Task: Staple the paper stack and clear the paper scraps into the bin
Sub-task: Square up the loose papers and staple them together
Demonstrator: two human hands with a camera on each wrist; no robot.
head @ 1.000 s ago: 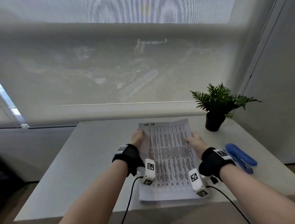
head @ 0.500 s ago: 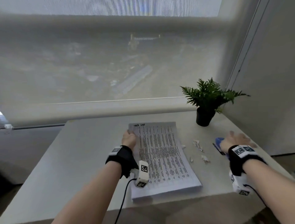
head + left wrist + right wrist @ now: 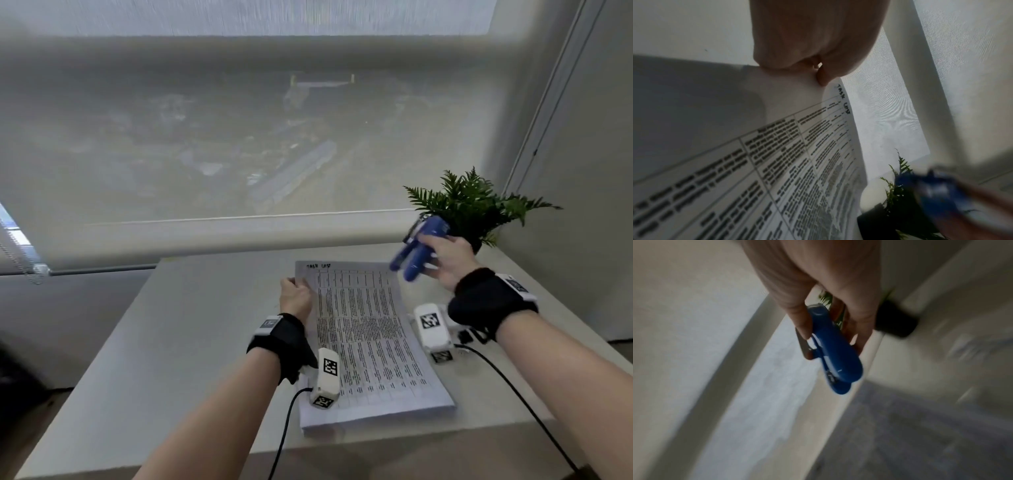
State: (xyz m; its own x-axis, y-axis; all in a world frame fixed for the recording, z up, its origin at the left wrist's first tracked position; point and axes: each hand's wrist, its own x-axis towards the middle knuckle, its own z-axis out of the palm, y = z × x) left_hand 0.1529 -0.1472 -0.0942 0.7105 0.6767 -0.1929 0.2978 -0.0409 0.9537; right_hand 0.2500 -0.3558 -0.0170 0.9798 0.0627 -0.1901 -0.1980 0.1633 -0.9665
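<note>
A printed paper stack [image 3: 363,335] [image 3: 797,162] lies on the white table [image 3: 178,335], its near end over the front edge. My left hand [image 3: 295,298] [image 3: 818,71] pinches the stack's far left corner and lifts it a little. My right hand [image 3: 445,260] [image 3: 830,331] holds a blue stapler [image 3: 416,251] [image 3: 832,353] in the air above the stack's far right corner, nose pointing down and left. The stapler [image 3: 935,193] shows blurred in the left wrist view. The paper scraps are hidden behind my right wrist.
A small fern in a black pot [image 3: 476,212] stands at the table's far right corner, just behind the stapler. A window blind [image 3: 239,137] hangs behind the table and a wall [image 3: 582,171] closes the right side. No bin is in view.
My right hand left the stack, reached right to the stapler on the table, gripped it and carried it up and left over the stack's far right corner. My left hand stayed on the far left corner.
</note>
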